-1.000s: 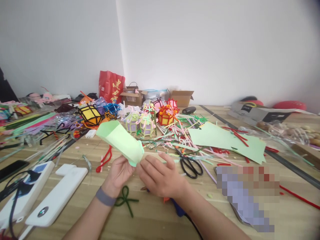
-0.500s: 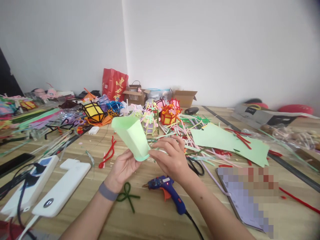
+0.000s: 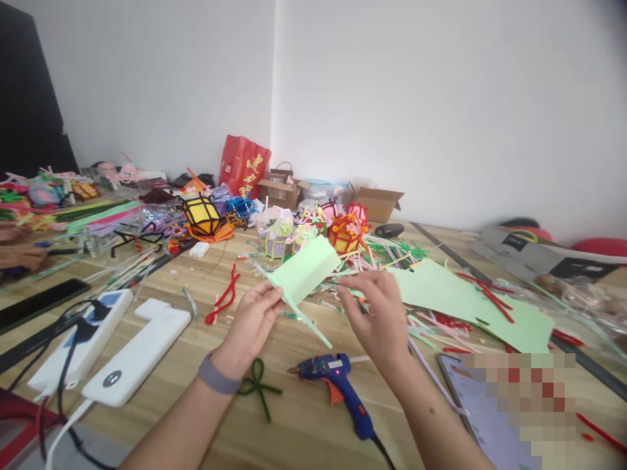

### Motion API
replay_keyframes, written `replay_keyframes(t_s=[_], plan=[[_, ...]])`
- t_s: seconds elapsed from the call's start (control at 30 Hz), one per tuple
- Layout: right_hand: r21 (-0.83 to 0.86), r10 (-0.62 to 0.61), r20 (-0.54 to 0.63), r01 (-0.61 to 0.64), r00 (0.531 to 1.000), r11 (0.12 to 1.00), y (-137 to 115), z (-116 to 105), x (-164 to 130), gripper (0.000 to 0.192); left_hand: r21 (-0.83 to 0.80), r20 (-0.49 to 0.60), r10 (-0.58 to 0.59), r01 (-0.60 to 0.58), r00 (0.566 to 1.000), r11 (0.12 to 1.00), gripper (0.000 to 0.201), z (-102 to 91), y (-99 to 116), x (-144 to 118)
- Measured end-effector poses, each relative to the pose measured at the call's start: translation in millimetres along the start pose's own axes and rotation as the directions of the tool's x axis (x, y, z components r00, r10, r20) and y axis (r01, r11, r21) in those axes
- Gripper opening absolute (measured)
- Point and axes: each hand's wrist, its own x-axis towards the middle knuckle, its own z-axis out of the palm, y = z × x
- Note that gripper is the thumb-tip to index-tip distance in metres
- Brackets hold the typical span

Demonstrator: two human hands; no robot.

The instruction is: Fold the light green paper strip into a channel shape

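My left hand [image 3: 257,313] pinches a folded light green paper tube [image 3: 308,264] by its lower edge and holds it tilted above the table. Along that edge runs a light green pipe cleaner [image 3: 313,328], one end sticking out loose toward me. To the right of the tube is my right hand [image 3: 375,307], fingers apart, with nothing visible in it. Below the hands lies a blue hot glue gun [image 3: 337,385] with a red light lit and its nozzle pointing left. A dark green pipe cleaner bent into loops [image 3: 259,385] rests beside my left wrist.
A white power bank [image 3: 137,352] and a corded power strip [image 3: 81,339] lie left. Light green paper [image 3: 470,300] and a tablet [image 3: 465,398] are on the right. Small lanterns [image 3: 200,217] and pipe cleaners crowd the back. Blurred at the left edge is another person's hand [image 3: 22,254].
The paper tube has tipped over, its open end swinging to the right. My right hand has come off its lower edge and moved right. The camera view has turned slightly left.
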Motion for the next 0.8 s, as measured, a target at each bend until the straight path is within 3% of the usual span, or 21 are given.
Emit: replay_keyframes(t_s=[0.07, 0.13, 0.27, 0.37, 0.47, 0.63, 0.8], plan=[[-0.024, 0.099, -0.034, -0.1, 0.994, 0.995, 1.2, -9.3, 5.7, 0.022, 0.043, 0.035, -0.006, 0.005, 0.999, 0.999, 0.017, 1.2, 1.0, -2.3], [0.027, 0.135, 0.047, -0.136, 0.99, 0.99, 4.7, -15.2, 9.3, 0.031, 0.069, 0.079, -0.002, -0.004, 0.997, 0.998, 0.018, 2.6, 1.9, -4.9], [0.222, 0.18, 0.172, -0.216, 0.969, 0.951, 11.6, -16.5, 9.5, 0.02, 0.1, 0.051, 0.087, -0.091, 0.995, 0.991, 0.03, 4.5, 4.5, -9.0], [0.282, 0.218, 0.166, -0.258, 0.962, 0.924, 9.6, -14.4, 8.7, 0.012, 0.159, -0.016, 0.234, -0.229, 0.972, 0.96, 0.031, 3.3, 5.5, -10.8], [0.274, 0.25, 0.151, -0.283, 0.956, 0.919, 3.0, -13.9, 9.3, 0.012, 0.28, 0.012, 0.364, -0.353, 0.931, 0.893, 0.026, 0.1, 4.8, -12.8], [0.263, 0.27, 0.136, -0.297, 0.953, 0.918, -3.6, -14.5, 9.0, 0.013, 0.499, 0.069, 0.389, -0.369, 0.919, 0.784, 0.017, -3.9, 4.1, -16.7], [0.285, 0.319, 0.092, -0.332, 0.943, 0.899, -4.7, -13.8, 7.2, 0.012, 0.549, 0.114, 0.426, -0.414, 0.898, 0.726, 0.019, -6.1, 7.8, -18.7]])
